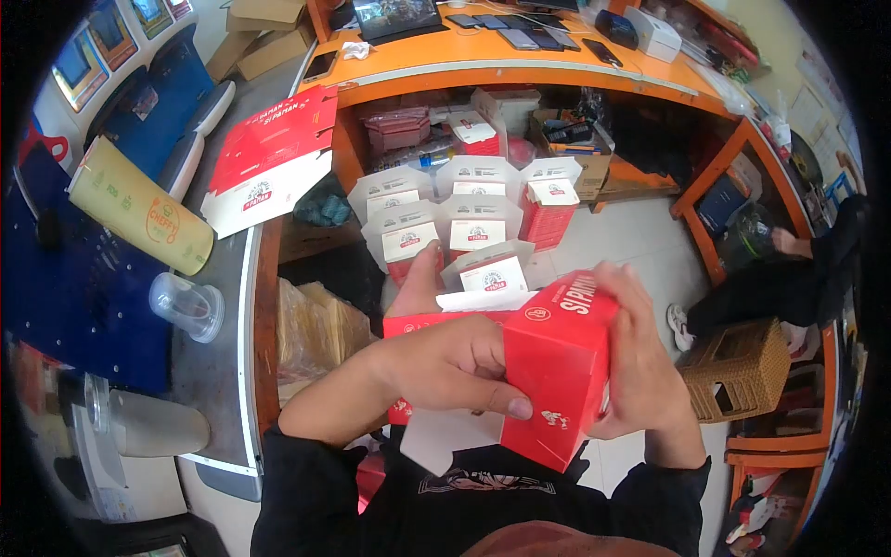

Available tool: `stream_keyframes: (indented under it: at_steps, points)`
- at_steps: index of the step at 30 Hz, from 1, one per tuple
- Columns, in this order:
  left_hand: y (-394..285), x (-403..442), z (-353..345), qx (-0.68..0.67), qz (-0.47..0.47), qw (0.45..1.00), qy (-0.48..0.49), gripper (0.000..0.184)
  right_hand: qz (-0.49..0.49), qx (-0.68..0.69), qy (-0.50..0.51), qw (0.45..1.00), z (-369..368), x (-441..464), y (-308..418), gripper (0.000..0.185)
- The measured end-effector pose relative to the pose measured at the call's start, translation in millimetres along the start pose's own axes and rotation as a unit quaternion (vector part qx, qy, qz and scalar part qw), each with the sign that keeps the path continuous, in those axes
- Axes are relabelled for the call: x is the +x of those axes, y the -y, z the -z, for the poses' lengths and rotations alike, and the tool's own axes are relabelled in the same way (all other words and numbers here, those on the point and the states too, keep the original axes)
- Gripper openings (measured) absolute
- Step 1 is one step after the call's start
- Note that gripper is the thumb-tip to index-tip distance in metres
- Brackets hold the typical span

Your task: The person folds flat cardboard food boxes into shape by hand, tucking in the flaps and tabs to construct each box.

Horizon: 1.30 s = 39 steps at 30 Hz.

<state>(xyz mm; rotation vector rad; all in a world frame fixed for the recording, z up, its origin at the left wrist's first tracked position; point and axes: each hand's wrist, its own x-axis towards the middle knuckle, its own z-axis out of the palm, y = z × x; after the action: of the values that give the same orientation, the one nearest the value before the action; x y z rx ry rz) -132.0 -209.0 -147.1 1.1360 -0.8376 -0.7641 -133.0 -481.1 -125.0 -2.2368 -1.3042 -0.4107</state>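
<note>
I hold a red carton box [557, 371] with white print, tilted, in both hands in front of my lap. My left hand [459, 367] is closed on its near left side, the thumb pressed against a red face. My right hand [640, 362] wraps the upper edge and right side, and its fingertips are partly hidden. A white flap [436, 444] hangs below my left wrist. Just beyond my hands, several red-and-white boxes [478, 230] stand close together with raised lids. The nearest raised lid [492, 272] is close to the held box.
Flat red-and-white carton sheets [272, 153] lie on the grey counter [237, 306] at left, near a large yellow cup [139, 204] and a clear cup [186, 304]. An orange desk [445, 60] holds phones and a laptop. At right are a woven basket [742, 367] and another person's hand [792, 243].
</note>
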Motion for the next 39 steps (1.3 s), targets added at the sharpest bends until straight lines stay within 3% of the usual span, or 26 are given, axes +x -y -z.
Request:
stream_keyframes:
  at_steps: [3, 5, 9, 12, 15, 18, 21, 23, 26, 29, 32, 36, 39]
  points:
    - [-2.6, -3.0, 1.2, -0.009, -0.05, 0.999, -0.011, 0.036, -0.02, -0.025, 0.006, 0.999, 5.6, -1.6, -1.6, 0.106]
    - [-0.6, -5.0, 6.2, 0.005, -0.044, 0.999, -0.011, 0.036, -0.047, -0.015, 0.065, 0.997, 3.7, -12.8, -12.0, 0.109]
    - [-1.5, -11.9, 13.6, -0.032, 0.006, 0.999, -0.016, 0.038, -0.056, 0.004, 0.074, 0.996, 7.0, -6.2, -2.6, 0.114]
    - [-18.1, -14.1, 11.5, -0.042, 0.011, 0.994, -0.101, 0.053, -0.073, 0.005, 0.081, 0.994, 14.3, -1.0, -1.4, 0.121]
    - [-30.5, -7.8, -0.8, -0.142, -0.014, 0.966, -0.216, 0.062, -0.082, 0.092, 0.121, 0.985, 7.1, -8.5, -15.9, 0.13]
    - [-17.5, 11.3, 15.3, -0.208, -0.102, 0.948, -0.22, 0.061, -0.107, 0.228, 0.124, 0.96, 2.1, -7.7, -24.5, 0.138]
    - [8.1, 23.0, 47.6, -0.17, -0.154, 0.943, -0.242, 0.057, -0.167, 0.387, 0.116, 0.9, -15.7, -19.5, -46.1, 0.14]
    - [24.1, 21.9, 63.9, -0.027, -0.162, 0.942, -0.294, 0.055, -0.193, 0.448, 0.139, 0.862, -24.9, -26.6, -58.9, 0.14]
    - [48.6, 18.0, 83.7, 0.241, -0.157, 0.887, -0.361, 0.051, -0.271, 0.622, 0.082, 0.73, -21.4, -28.8, -60.0, 0.128]
    - [66.2, 18.6, 99.0, 0.377, -0.146, 0.833, -0.378, 0.047, -0.296, 0.696, 0.203, 0.622, -34.5, -66.3, -88.8, 0.112]
    - [80.7, 21.0, 104.1, 0.377, -0.13, 0.835, -0.379, 0.043, -0.236, 0.765, 0.279, 0.531, -60.3, -105.9, -122.0, 0.098]
    - [99.9, 23.6, 107.3, 0.297, -0.13, 0.852, -0.412, 0.039, -0.251, 0.776, 0.034, 0.577, -54.3, -87.9, -88.1, 0.109]
    - [109.1, 28.7, 116.4, 0.222, -0.139, 0.856, -0.447, 0.036, -0.298, 0.613, -0.076, 0.728, -49.6, -83.1, -83.5, 0.122]
